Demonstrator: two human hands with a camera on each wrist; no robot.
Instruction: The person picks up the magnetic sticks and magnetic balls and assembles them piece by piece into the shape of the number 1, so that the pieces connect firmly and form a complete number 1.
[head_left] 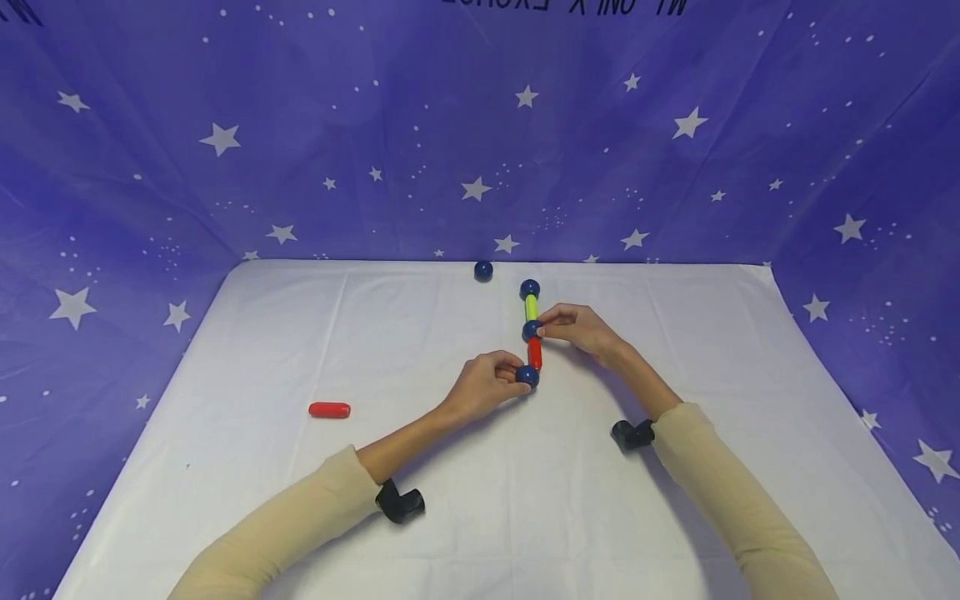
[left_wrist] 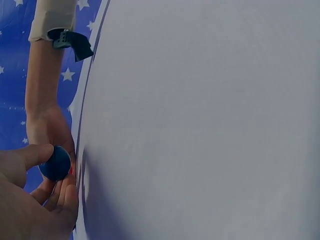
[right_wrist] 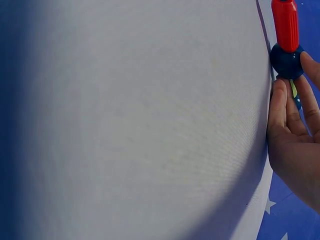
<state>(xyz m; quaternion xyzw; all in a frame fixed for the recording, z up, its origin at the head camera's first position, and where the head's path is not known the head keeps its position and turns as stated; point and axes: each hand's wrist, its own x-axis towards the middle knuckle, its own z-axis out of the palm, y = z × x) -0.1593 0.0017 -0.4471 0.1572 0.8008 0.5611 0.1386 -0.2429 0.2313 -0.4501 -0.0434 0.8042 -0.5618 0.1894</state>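
A chain of blue balls and short rods runs front to back. At its near end my left hand pinches a blue ball between thumb and fingers. A red rod joins it to the middle blue ball, which my right hand pinches. Beyond that, a yellow-green rod leads to the far blue ball, which neither hand touches. In the left wrist view the near ball hides most of the red rod.
One loose blue ball lies at the back edge of the white-covered table. A loose red rod lies on the left. Purple cloth with stars stands behind and at the sides. Black wrist devices are on both forearms.
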